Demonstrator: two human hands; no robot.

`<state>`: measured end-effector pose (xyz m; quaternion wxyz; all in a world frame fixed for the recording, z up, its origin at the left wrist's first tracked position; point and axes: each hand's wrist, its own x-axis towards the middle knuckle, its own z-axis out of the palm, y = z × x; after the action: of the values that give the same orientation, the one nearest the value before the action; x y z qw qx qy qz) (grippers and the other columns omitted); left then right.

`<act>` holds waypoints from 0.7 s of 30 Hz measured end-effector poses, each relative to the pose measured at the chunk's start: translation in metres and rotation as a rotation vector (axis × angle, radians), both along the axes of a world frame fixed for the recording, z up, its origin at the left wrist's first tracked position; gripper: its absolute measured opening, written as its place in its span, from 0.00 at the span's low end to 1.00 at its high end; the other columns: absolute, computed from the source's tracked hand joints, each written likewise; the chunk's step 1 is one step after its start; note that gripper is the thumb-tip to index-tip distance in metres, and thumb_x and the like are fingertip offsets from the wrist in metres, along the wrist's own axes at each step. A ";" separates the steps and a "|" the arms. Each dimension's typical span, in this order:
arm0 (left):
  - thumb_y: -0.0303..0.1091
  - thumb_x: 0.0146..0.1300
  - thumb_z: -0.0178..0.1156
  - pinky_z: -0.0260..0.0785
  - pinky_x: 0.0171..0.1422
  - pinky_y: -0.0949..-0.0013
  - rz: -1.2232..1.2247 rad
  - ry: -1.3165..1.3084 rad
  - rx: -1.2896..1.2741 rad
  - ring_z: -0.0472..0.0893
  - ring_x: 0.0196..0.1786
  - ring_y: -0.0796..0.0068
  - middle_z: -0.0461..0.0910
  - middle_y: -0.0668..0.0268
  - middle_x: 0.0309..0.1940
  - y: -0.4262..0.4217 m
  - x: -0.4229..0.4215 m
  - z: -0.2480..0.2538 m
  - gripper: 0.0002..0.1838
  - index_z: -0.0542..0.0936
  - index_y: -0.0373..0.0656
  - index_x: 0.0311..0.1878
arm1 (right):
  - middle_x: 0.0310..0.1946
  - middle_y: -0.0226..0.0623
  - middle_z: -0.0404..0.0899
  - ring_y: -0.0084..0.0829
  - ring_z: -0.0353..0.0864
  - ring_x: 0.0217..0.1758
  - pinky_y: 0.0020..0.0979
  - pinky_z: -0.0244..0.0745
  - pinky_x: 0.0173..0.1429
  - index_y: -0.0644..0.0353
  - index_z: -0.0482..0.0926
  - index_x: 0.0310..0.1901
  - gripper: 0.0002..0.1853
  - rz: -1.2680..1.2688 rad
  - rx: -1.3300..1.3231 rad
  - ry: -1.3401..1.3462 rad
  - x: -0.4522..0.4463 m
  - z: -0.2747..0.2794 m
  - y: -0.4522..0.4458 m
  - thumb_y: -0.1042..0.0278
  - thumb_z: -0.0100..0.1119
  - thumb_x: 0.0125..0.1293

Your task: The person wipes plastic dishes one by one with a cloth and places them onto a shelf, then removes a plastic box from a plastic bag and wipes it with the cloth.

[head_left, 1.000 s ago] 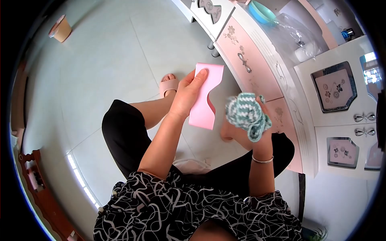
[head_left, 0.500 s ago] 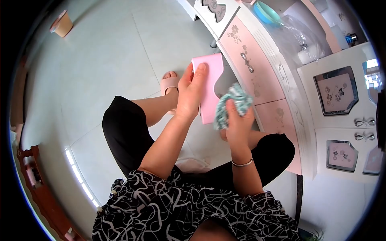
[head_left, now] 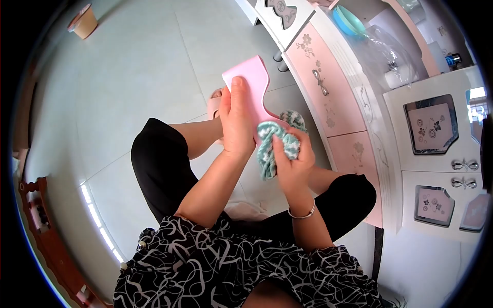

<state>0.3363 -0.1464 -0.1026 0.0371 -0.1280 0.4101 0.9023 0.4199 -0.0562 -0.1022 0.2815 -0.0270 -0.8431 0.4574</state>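
Observation:
My left hand (head_left: 236,115) is closed on a pink panel-like piece (head_left: 251,79) with a smooth curved cutout along its right side. The thumb lies flat on its face and the fingers go behind its left edge. A crumpled green-and-white cloth (head_left: 269,146) is bunched in my right hand (head_left: 295,159), which wears a silver bangle. The cloth is pressed against the lower end of the pink piece, and part of it shows beyond the far edge. Cloth and fingers cover that end. The piece is held tilted above the floor, between my knees.
A white cabinet with pink drawers (head_left: 326,82) stands close on the right. On it are a turquoise bowl (head_left: 348,21) and a clear plastic bag (head_left: 387,49). A beige tub (head_left: 83,23) sits on the tiled floor (head_left: 138,66) at far left. Brown wooden furniture (head_left: 51,246) is at lower left.
The pink piece has tilted, its upper end swinging left and up. My right hand has moved left with the cloth, which was beside the piece and now wraps its lower end.

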 end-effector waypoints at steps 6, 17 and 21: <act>0.52 0.63 0.45 0.63 0.43 0.76 0.082 0.062 0.052 0.68 0.39 0.81 0.69 0.69 0.39 0.003 -0.001 0.005 0.23 0.67 0.40 0.49 | 0.31 0.35 0.75 0.21 0.73 0.34 0.23 0.70 0.39 0.66 0.71 0.41 0.10 -0.050 -0.817 -0.014 -0.011 0.003 0.031 0.70 0.55 0.60; 0.51 0.64 0.46 0.64 0.43 0.77 0.049 0.087 0.064 0.69 0.38 0.81 0.70 0.70 0.38 0.000 0.004 0.011 0.22 0.68 0.40 0.49 | 0.29 0.35 0.71 0.23 0.71 0.36 0.24 0.67 0.35 0.62 0.68 0.29 0.13 0.174 0.112 -0.121 0.002 0.026 0.011 0.78 0.64 0.46; 0.50 0.64 0.45 0.64 0.44 0.77 0.029 -0.014 0.131 0.70 0.40 0.81 0.70 0.70 0.39 0.002 0.004 0.014 0.22 0.68 0.41 0.48 | 0.23 0.29 0.70 0.16 0.68 0.26 0.19 0.64 0.30 0.60 0.67 0.29 0.09 -0.108 -0.432 -0.093 -0.004 0.025 0.011 0.74 0.60 0.55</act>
<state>0.3400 -0.1448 -0.0887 0.0350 -0.1377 0.3480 0.9267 0.4157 -0.0454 -0.0777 0.2541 -0.1529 -0.7349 0.6099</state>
